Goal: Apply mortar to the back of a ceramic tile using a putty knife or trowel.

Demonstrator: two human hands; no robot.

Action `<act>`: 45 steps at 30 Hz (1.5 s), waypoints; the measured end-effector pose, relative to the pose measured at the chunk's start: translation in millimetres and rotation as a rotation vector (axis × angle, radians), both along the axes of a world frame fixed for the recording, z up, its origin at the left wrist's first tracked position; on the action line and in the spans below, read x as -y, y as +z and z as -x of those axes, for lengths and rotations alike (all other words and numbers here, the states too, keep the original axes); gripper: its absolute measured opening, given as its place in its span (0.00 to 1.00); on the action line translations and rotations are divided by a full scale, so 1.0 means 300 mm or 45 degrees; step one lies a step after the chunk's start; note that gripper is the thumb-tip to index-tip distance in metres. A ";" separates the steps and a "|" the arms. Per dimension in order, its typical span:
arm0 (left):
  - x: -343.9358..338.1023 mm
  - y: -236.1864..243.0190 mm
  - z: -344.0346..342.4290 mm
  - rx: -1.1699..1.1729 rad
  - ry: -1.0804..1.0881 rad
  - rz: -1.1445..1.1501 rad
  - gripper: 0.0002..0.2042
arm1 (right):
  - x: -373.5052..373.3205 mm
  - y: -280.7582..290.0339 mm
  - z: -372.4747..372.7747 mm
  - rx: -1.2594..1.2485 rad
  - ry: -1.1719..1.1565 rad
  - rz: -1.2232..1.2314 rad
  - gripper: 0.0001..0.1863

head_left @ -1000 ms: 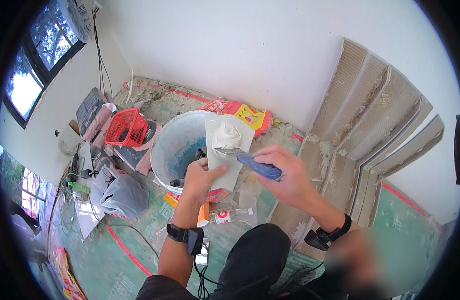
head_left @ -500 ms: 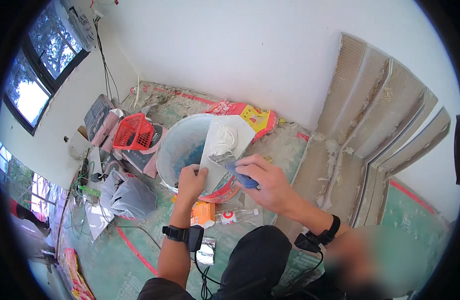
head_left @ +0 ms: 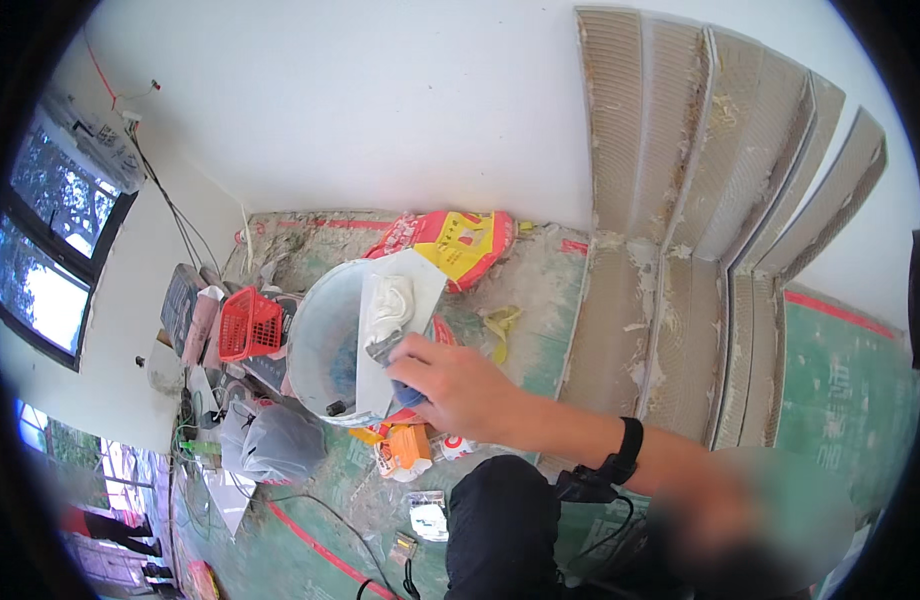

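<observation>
Over the bucket, white board with white paste; right hand wrapped round blue-handled scraper, blade by paste. Left hand unseen, can't tell. Scraper likely light, stiff: grip handle; paste probably soft, slippery.

on my feed the putty is creamy white and the board flat off-white. i can make out dark blue on the handle of the scraper and grey on its blade. the bucket looks whitish, with a faint blue cast inside. i see a sack in red and yellow, a basket in bright red lattice, and a box in orange and white. the panels are tan, combed with fine parallel lines. the floor covering shows me green with pale lettering and red stripes. the wall is plain white; the trousers and wrist strap are black.
</observation>
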State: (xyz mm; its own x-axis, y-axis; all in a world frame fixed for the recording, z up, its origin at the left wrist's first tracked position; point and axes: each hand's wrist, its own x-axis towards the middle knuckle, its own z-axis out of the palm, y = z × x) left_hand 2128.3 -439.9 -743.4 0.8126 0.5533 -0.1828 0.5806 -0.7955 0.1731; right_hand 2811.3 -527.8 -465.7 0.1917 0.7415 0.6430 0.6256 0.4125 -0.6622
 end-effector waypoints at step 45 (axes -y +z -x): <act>-0.268 -0.052 -0.256 -0.523 -0.635 0.203 0.17 | -0.076 -0.006 -0.055 0.033 0.013 0.083 0.16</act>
